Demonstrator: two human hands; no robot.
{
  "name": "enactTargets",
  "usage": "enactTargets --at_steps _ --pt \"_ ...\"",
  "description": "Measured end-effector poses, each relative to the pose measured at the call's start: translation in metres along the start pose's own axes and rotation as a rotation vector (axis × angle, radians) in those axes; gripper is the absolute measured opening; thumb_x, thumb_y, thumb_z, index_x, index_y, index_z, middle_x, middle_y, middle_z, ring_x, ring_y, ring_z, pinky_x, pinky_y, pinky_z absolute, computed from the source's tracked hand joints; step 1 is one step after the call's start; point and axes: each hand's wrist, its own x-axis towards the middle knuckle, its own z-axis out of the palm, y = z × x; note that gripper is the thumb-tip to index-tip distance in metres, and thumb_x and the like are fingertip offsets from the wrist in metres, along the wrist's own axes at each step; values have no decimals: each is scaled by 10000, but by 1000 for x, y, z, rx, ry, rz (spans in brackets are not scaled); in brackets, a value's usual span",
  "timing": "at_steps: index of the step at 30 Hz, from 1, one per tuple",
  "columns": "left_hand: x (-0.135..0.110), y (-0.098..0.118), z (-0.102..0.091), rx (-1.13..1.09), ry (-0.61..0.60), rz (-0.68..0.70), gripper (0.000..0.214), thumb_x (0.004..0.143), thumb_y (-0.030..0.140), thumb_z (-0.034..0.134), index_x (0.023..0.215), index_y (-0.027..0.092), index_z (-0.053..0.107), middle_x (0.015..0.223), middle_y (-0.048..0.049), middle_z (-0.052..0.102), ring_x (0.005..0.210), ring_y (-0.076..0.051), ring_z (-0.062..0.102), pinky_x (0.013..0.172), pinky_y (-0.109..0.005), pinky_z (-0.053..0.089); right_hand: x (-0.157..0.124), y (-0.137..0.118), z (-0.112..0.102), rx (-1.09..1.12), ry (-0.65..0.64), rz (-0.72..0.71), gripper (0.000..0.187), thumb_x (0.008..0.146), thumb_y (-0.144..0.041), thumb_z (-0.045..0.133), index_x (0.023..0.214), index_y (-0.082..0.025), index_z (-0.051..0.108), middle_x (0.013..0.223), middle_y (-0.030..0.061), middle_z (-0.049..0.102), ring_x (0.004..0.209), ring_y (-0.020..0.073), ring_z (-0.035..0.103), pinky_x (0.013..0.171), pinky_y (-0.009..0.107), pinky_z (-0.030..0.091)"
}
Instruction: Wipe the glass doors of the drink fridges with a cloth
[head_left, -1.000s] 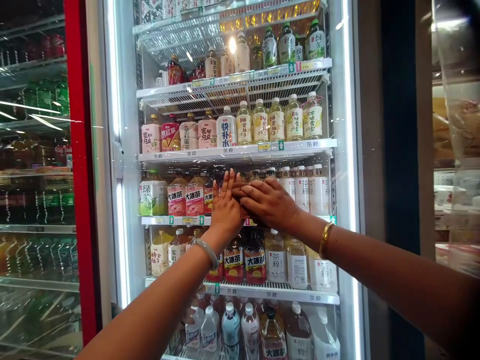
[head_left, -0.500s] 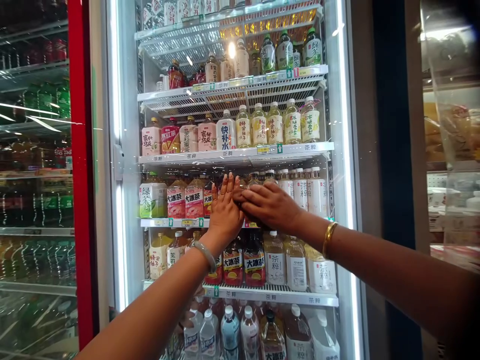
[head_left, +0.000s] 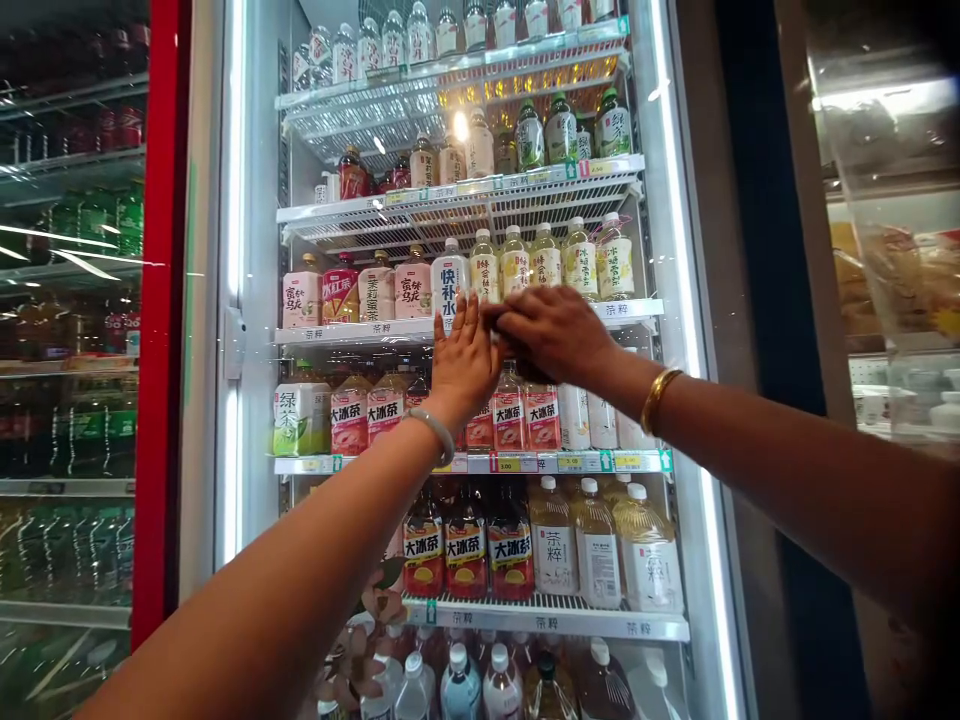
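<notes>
My left hand (head_left: 466, 362) lies flat against the glass door (head_left: 251, 420) of a drinks fridge, fingers stretched upward and apart, a pale bangle on its wrist. Just to its right, my right hand (head_left: 559, 335) points leftward with its fingers pressed together and bent, close to my left fingertips. Its palm side is hidden and slightly blurred, so whatever it may hold cannot be made out. Behind the glass are a white bottle with blue lettering (head_left: 450, 278), yellow-labelled bottles (head_left: 514, 265) and pink-labelled iced tea bottles (head_left: 508, 415).
White shelves (head_left: 345, 335) with price tags carry several rows of bottled drinks. A vertical light strip (head_left: 235, 200) runs down the fridge's left side. At left stands another fridge with a red frame (head_left: 161, 300); at right, a case with a clear curtain (head_left: 892, 260).
Both hands have moved up across the glass, from the row of iced tea bottles to the shelf edge above. The shelves sit somewhat lower in the view.
</notes>
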Motion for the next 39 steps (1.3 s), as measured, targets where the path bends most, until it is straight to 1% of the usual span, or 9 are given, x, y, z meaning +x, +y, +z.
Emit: enactTargets --at_steps 5,11,15,18,23,25,29,35,39 --pt "54 8 0 -2 94 -10 699 994 282 369 1664 146 222 1762 -84 152 1646 -251 75 1347 -544 6 23 29 5 15 83 376 269 959 -280 557 1190 -227 684 1349 125 633 1200 358 536 933 530 421" --pt "53 7 7 23 126 62 669 1005 303 381 1641 117 293 1741 -105 232 1638 -268 136 1349 -529 100 6 19 6 -13 40 77 298 1012 -338 502 1249 -260 666 1329 77 686 1166 293 547 942 476 399" --pt "48 9 7 14 152 38 667 1010 282 340 1640 75 269 1734 -117 252 1631 -254 176 1352 -507 101 22 48 3 -31 69 312 283 977 -350 544 1174 -218 698 1302 130 685 1129 314 551 893 479 378" --pt "48 9 6 6 153 41 657 1012 270 330 1638 76 276 1731 -120 260 1631 -252 177 1353 -505 100 28 48 4 -46 116 436 289 930 -314 585 1161 -189 706 1293 165 674 1150 341 545 894 498 375" --pt "47 8 6 16 142 71 644 1011 284 361 1617 68 336 1736 -122 243 1632 -285 168 1350 -519 118 13 27 5 -20 11 70 284 997 -386 525 1200 -281 694 1333 70 691 1208 297 543 995 492 366" --pt "47 9 5 5 146 53 652 1007 274 354 1628 78 312 1738 -109 242 1631 -273 171 1351 -515 112 14 32 5 -16 13 164 291 985 -376 532 1199 -268 698 1350 83 681 1215 307 543 994 490 365" --pt "47 11 5 -13 155 29 655 1009 274 332 1643 113 285 1739 -85 250 1631 -243 176 1354 -493 93 22 39 8 -52 136 555 310 917 -327 588 1175 -204 706 1352 152 654 1220 356 544 964 509 377" --pt "45 11 3 14 130 46 655 1015 297 341 1644 125 292 1743 -74 246 1635 -246 158 1355 -474 96 4 27 10 -78 6 76 302 1021 -412 489 1219 -305 690 1380 35 680 1248 290 547 1029 483 359" --pt "46 13 2 -14 130 24 662 1002 269 319 1642 100 287 1742 -82 247 1634 -242 164 1358 -475 80 9 52 4 -72 86 387 317 968 -376 557 1204 -222 702 1389 135 655 1221 336 553 982 492 386"
